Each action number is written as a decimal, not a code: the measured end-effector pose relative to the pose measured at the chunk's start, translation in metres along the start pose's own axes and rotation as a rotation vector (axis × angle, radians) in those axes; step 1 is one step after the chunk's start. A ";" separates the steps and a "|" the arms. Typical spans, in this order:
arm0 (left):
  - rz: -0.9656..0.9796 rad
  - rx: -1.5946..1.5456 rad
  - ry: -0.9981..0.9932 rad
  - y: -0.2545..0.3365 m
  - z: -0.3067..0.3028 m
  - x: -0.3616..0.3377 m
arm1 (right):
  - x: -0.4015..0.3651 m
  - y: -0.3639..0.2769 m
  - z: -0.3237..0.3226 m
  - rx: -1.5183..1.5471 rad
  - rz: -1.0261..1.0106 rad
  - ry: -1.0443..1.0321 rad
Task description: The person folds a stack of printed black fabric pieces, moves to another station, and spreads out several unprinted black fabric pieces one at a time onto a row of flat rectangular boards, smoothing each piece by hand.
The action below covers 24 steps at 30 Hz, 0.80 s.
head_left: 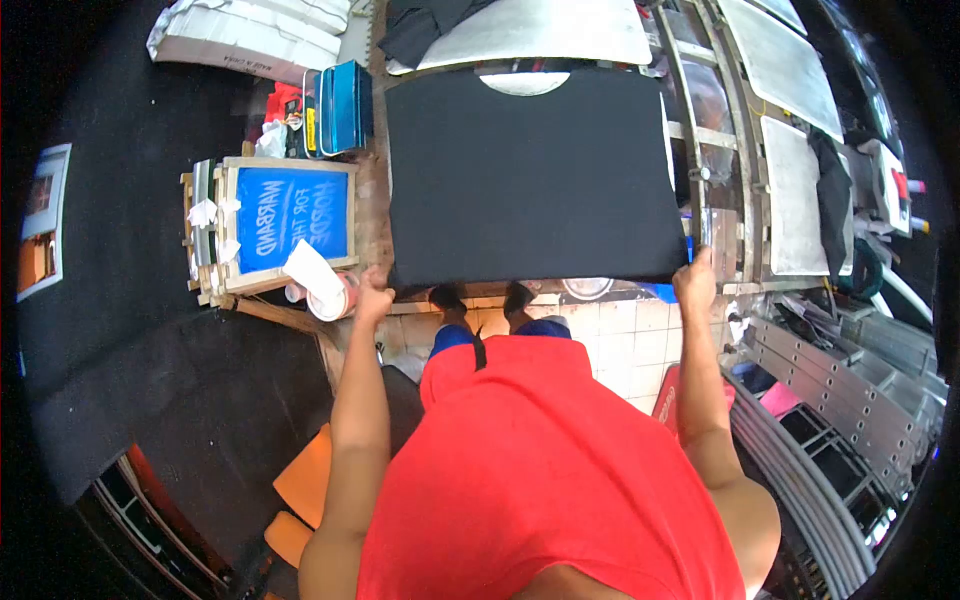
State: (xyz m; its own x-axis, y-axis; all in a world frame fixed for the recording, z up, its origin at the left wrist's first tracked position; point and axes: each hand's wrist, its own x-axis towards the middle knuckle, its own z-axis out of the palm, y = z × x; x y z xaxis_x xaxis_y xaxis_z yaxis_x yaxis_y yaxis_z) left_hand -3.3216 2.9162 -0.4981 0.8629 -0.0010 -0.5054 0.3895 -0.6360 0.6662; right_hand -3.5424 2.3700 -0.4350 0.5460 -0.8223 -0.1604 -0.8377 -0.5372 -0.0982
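A black T-shirt (530,180) lies spread flat over a pale board (522,84), which shows through the neck opening at the far end. My left hand (373,297) is closed at the shirt's near left corner, pinching the hem. At the near right corner my right hand (697,282) is closed around the fabric's edge. Between them the hem runs almost straight. The fingertips of both hands are partly hidden.
Left of the shirt sit wood-framed screens (292,215) with blue mesh and mirrored lettering. A tub (335,298) with white paper stands near my left hand. Metal rails (690,110) and more pale boards (800,200) lie right. A metal ladder (830,375) is lower right.
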 end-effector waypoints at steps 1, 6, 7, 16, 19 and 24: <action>0.214 0.342 0.153 0.002 0.002 0.005 | -0.001 0.000 0.013 0.042 -0.128 0.140; 0.771 0.757 0.319 0.100 0.043 -0.011 | -0.017 -0.131 0.024 0.156 -0.546 0.213; 0.834 0.780 0.264 0.114 0.055 -0.013 | -0.018 -0.155 0.032 0.158 -0.601 0.151; 1.089 0.852 -0.274 0.077 0.036 -0.040 | -0.032 -0.114 0.049 -0.055 -0.301 0.242; 1.162 0.800 -0.439 0.040 0.000 -0.039 | -0.043 -0.045 0.085 0.108 -0.095 0.368; 1.391 0.701 -0.499 -0.063 -0.082 0.033 | -0.063 -0.045 0.072 0.133 0.398 0.385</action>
State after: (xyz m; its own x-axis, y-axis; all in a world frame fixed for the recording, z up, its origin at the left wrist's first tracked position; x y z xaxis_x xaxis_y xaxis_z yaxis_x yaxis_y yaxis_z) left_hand -3.2916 3.0200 -0.5118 0.1662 -0.9857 0.0268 -0.8877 -0.1378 0.4394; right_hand -3.5397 2.4598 -0.4916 0.1298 -0.9791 0.1566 -0.9591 -0.1641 -0.2306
